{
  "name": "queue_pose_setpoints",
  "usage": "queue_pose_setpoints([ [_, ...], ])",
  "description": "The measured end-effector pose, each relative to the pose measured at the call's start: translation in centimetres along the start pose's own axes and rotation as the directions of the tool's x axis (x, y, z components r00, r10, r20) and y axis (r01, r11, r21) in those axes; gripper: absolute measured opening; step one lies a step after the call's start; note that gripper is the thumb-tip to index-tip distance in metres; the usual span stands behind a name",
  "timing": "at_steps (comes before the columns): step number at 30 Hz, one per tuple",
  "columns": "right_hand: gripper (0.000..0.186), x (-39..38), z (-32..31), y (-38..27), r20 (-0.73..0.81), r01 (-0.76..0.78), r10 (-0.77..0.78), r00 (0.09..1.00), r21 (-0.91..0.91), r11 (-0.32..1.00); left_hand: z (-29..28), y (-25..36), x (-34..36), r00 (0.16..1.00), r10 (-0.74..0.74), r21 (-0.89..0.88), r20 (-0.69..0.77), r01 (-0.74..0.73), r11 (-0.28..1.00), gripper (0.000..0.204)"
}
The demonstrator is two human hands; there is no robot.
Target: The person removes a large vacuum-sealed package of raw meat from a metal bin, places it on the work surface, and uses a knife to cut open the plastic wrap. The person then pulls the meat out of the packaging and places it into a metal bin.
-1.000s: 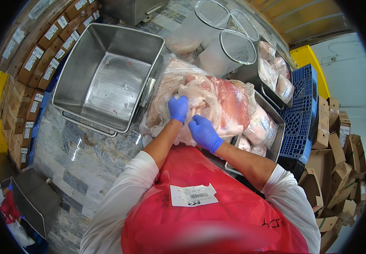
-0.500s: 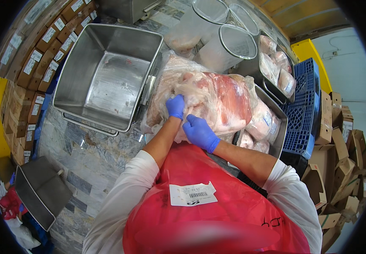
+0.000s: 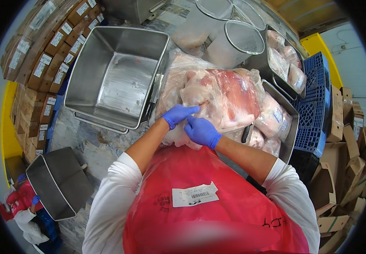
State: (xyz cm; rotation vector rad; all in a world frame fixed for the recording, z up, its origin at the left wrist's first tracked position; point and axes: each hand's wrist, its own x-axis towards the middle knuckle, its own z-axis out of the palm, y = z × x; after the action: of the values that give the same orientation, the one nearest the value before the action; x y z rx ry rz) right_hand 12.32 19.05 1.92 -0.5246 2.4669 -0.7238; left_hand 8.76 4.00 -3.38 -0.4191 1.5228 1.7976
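A large slab of raw red meat [image 3: 240, 91] in clear plastic lies in front of me, with pale fat along its near side. A clear plastic bag [image 3: 193, 95] bunches up over its left end. My left hand [image 3: 178, 116], in a blue glove, is closed on the plastic at the near left of the meat, its fingers pointing right. Right beside it, slightly nearer me, my right hand [image 3: 202, 132] is also gloved in blue and closed on the plastic. The exact pinch is partly hidden by the fingers. More bagged pale meat [image 3: 176, 78] lies behind on the left.
A deep steel tub [image 3: 121, 84] stands left. Bagged meat fills steel tubs [image 3: 294, 120] on the right, near a blue pallet [image 3: 308, 110]. Clear bins [image 3: 233, 44] stand behind. Stacked cartons [image 3: 47, 55] line the far left. At lower left, a person [image 3: 24, 203] holds another tub [image 3: 62, 182].
My left hand has come down and right, from higher on the bunched plastic to beside my right hand. The whole view has shifted slightly. The person at lower left shows more fully.
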Motion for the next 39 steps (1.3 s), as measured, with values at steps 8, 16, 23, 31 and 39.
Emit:
queue_pose_setpoints([
  [8, 0.032, 0.1, 2.3, 0.5, -0.003, -0.052, 0.052, 0.999, 0.055, 0.997, 0.4, -1.7, 1.2, 0.956, 0.270, 0.221, -0.110, -0.241, 0.945, 0.031],
  [16, 0.030, 1.0, 5.1, 2.8, -0.020, -0.013, 0.016, 1.000, 0.119, 0.993, -0.3, -6.8, 4.0, 0.929, 0.248, 0.157, -0.274, -0.211, 0.965, 0.037],
  [23, 0.036, 1.7, 7.4, 3.3, 0.057, -0.094, 0.088, 0.994, 0.112, 0.989, -0.6, -9.7, 5.8, 0.914, 0.053, 0.078, -0.401, -0.023, 0.997, 0.043],
  [31, 0.033, 1.6, 10.4, 3.6, 0.027, -0.143, 0.141, 0.990, 0.121, 0.982, -1.9, -16.5, 9.3, 0.909, 0.074, 0.221, -0.410, 0.020, 0.975, 0.051],
  [39, 0.018, -2.9, 2.9, 2.3, -0.053, 0.140, -0.140, 0.989, -0.011, 0.990, -1.8, -13.2, 3.9, 0.908, -0.265, -0.327, -0.325, 0.155, 0.932, 0.037],
])
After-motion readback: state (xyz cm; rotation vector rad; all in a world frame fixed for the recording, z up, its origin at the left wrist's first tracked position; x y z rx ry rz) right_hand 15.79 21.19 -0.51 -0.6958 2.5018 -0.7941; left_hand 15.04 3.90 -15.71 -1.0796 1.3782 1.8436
